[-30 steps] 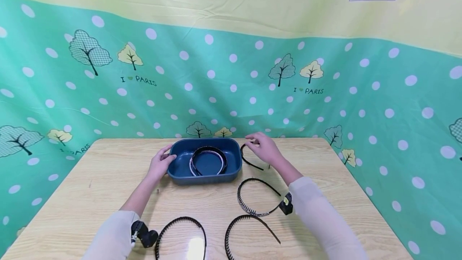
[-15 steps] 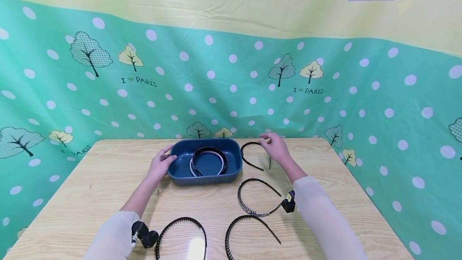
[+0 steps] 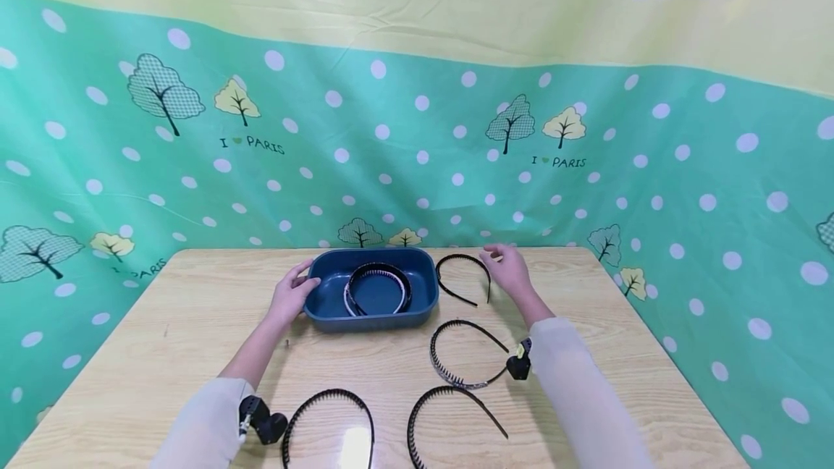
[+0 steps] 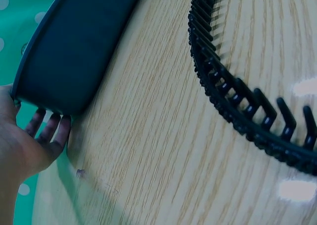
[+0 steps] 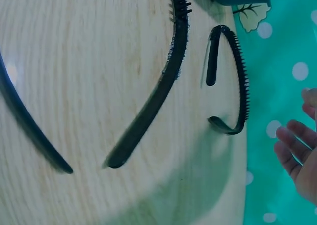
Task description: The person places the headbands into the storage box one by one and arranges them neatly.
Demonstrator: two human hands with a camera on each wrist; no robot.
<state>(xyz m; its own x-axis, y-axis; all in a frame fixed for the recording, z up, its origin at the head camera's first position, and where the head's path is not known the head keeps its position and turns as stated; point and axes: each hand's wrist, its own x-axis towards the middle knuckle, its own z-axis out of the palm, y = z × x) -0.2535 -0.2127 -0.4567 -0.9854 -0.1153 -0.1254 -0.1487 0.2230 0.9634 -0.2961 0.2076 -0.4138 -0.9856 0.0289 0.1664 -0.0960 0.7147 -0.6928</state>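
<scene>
My left hand (image 3: 289, 297) grips the left end of a dark blue rectangular bin (image 3: 371, 323), thumb over the rim and fingers against the outside. In the left wrist view those fingers (image 4: 49, 128) lie along the end wall. Inside the bin are headbands, a black one (image 3: 381, 266) and a white one (image 3: 347, 301), overlapping. To the right of the bin, a black toothed headband (image 3: 461, 256) stands on the table. My right hand (image 3: 510, 272) hovers just right of it, holding nothing; in the right wrist view the fingers are loosely bent, apart from that headband (image 5: 242, 81).
A headband with a glittery section (image 3: 435, 360) lies in front of the bin's right side. Nearer are two more black headbands, one at the left (image 3: 332, 391) and one at the right (image 3: 412, 425). The wooden table (image 3: 215, 295) ends at a green dotted curtain (image 3: 260, 187).
My right hand has drawn away to the right from the headband beside the bin, which now shows fully. The left hand and the bin have not moved.
</scene>
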